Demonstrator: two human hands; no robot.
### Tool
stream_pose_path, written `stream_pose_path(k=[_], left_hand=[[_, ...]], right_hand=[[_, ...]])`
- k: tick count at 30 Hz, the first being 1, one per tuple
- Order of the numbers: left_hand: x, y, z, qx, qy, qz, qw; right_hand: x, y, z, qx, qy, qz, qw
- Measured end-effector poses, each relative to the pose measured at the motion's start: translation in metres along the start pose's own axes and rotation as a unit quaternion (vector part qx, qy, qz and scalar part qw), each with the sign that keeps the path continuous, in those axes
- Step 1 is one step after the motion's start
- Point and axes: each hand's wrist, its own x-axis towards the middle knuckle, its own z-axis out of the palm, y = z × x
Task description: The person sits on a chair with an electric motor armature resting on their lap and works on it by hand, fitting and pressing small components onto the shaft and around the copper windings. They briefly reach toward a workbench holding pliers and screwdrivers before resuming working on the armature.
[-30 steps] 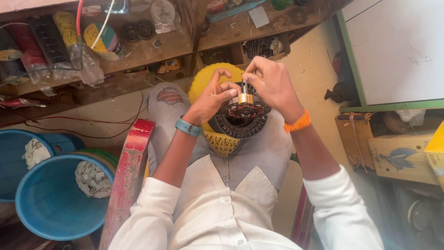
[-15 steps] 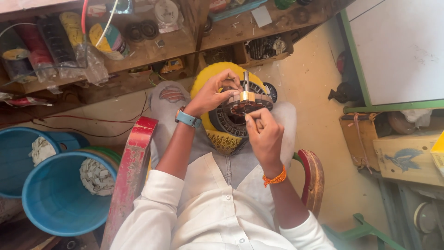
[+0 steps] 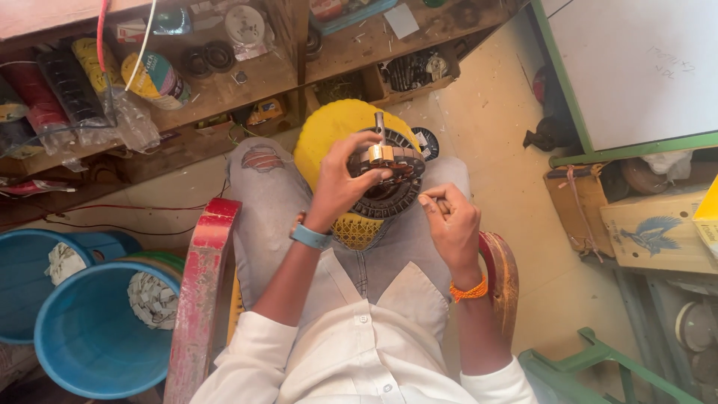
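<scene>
On the lap, left hand [image 3: 340,183] grips the motor stator [image 3: 389,183] w/ its shaft up; right hand [image 3: 452,224] pinches thin wire (hard to see). Winding looks partly done.

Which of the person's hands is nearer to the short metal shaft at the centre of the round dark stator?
Left. The left hand grips the stator beside the shaft; the right hand sits lower, off its rim.

White shirt [image 3: 351,352], buttoned down the front, open collar, long sleeves rolled to the elbows. Grey jeans [image 3: 273,202], faded, torn at one knee. Left hand [image 3: 338,187]: blue band at the wrist [image 3: 310,237], watch-like, smooth strap. Right hand [image 3: 451,224]: orange thread bracelet [image 3: 469,291], thin, wound several times round the wrist. Forearms bare below the rolled cuffs.
</scene>
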Motion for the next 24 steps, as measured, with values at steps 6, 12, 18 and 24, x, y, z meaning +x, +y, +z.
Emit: stream_pose_path(k=[6,12,18,24], left_hand=[[-0.004,-0.013,0.015,0.073,0.047,-0.009,0.996],[-0.006,-0.011,0.010,0.081,0.043,-0.002,0.996],[-0.001,-0.002,0.006,0.027,0.014,-0.052,0.998],[0.018,-0.012,-0.024,-0.417,-0.092,-0.240,0.872]], right_hand=[[0.038,-0.020,-0.025,-0.121,-0.020,-0.204,0.971],[0.089,-0.050,-0.016,-0.181,-0.081,-0.328,0.924],[0.143,-0.042,0.013,-0.253,-0.155,-0.270,0.916],[0.168,-0.025,0.031,-0.253,-0.248,-0.187,0.916]])
